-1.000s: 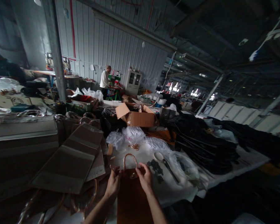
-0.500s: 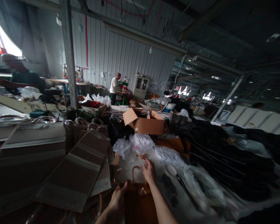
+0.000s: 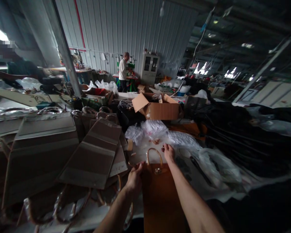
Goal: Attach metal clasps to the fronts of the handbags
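Observation:
A brown handbag [image 3: 160,197] stands in front of me with its curved handle [image 3: 155,150] upright. A small gold clasp [image 3: 157,171] sits at its top edge below the handle. My left hand [image 3: 135,177] is closed at the bag's upper left corner, thumb and fingers pinching the edge. To the right of the handle, my right hand [image 3: 169,152] pinches a small shiny metal piece [image 3: 163,148], too small to make out exactly. Just beyond lies a little heap of gold metal fittings [image 3: 156,141] on the table.
Grey-brown bag panels [image 3: 92,155] with wrapped handles are stacked at left. Ahead stand plastic-wrapped white bundles [image 3: 154,128] and an open cardboard box [image 3: 163,111]. Clear plastic [image 3: 219,166] and a dark pile [image 3: 247,139] lie right. A person [image 3: 123,71] stands at a far machine; another sits far left.
My right hand has drawn back from the gold fittings, with a small piece in its fingers. My left hand stays by the bag's corner. The view has tilted down.

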The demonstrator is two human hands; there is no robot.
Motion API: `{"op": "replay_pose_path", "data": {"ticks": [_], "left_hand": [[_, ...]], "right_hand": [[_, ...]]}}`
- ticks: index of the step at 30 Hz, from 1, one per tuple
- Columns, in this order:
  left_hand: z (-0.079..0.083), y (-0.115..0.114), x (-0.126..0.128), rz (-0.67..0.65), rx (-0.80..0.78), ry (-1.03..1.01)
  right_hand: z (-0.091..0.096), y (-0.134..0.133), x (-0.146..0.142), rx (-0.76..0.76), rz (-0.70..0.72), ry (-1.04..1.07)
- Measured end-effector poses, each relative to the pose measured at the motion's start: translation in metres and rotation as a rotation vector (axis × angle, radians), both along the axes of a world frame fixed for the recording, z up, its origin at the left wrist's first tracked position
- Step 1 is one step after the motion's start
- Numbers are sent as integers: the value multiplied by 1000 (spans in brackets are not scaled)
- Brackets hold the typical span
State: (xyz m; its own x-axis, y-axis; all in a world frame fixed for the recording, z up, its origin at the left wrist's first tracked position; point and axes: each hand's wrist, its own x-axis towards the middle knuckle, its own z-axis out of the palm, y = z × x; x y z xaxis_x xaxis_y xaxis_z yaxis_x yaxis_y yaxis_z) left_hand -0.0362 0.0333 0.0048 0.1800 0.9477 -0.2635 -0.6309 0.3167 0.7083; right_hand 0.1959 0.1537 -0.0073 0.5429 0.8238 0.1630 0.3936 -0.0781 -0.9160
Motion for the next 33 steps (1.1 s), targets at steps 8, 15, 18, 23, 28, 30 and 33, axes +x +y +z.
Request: {"op": "replay_pose_path", "data": {"ticks": [8,15,18,23,28,30,33], "left_hand": [[4,-4,-10,25,-24,-131],[18,-8,-16,-1,-46,-264],[20,-10,-19,-11,-50,-313],[19,-10,-23,-58,-63,-378],[18,-10,-25,-120,-67,-422],[17,-10,-26,-132,-66,-431],[15,-10,-26,-138,-61,-436]], "right_hand": [[71,-85,-18,200,239,239],[83,-161,-91,42,531,93],[70,-164,-104,61,470,94],[64,-164,-112,53,370,137],[65,-164,-117,65,345,109],[65,-164,-119,73,325,115],[65,-167,-121,83,286,177]]}}
